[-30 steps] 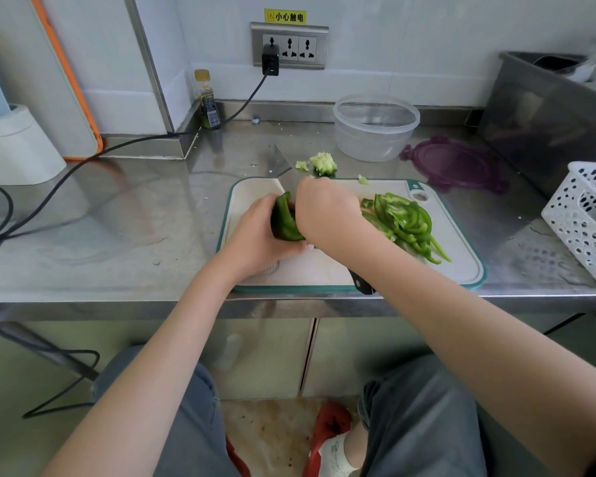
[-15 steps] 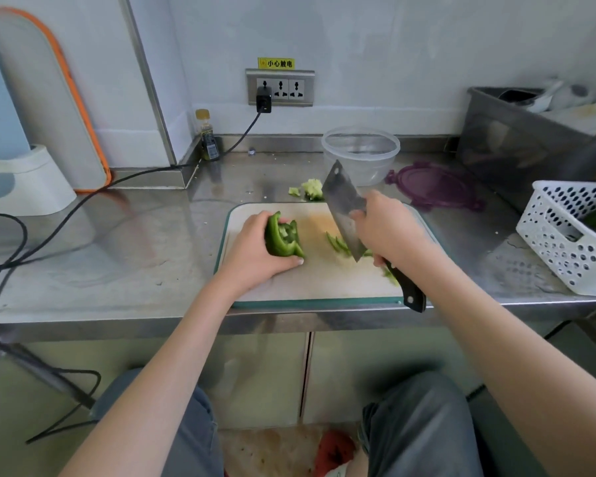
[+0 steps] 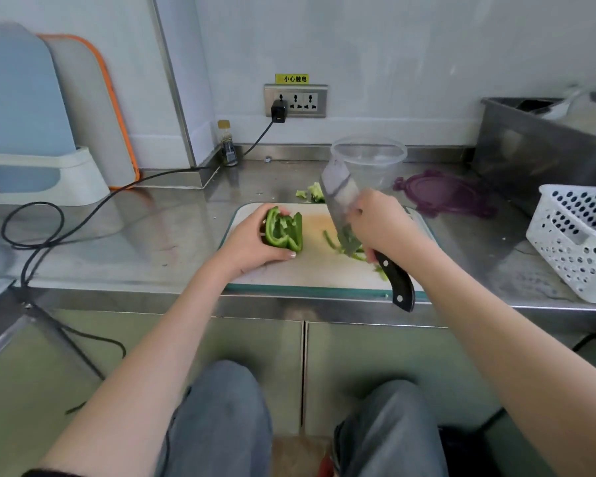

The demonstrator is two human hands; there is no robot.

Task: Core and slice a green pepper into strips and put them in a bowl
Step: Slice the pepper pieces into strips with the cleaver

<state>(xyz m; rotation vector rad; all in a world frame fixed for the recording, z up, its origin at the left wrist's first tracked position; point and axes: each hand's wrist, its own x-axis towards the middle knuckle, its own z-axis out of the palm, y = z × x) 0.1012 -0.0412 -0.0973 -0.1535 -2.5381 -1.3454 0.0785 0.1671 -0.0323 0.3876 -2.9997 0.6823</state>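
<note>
My left hand (image 3: 252, 246) grips a hollow piece of green pepper (image 3: 284, 233) standing cut side up on the left part of the white cutting board (image 3: 317, 270). My right hand (image 3: 384, 228) holds a cleaver (image 3: 341, 204) by its black handle, blade tilted up and to the left over the board's right half. Cut pepper strips (image 3: 344, 247) lie under and beside the blade, partly hidden by my right hand. The clear plastic bowl (image 3: 369, 161) stands behind the board. The pepper core (image 3: 314, 193) lies on the counter just past the board's far edge.
A purple lid (image 3: 444, 197) lies right of the bowl. A white perforated basket (image 3: 578, 239) sits at the right edge, a steel tub (image 3: 544, 146) behind it. A black cable (image 3: 83, 215) runs across the counter from the wall socket (image 3: 295, 101). A small bottle (image 3: 228, 144) stands by the wall.
My right hand has moved the cleaver right, away from the pepper piece, onto the strips. My left hand has turned the pepper piece open side up. The view has tilted up.
</note>
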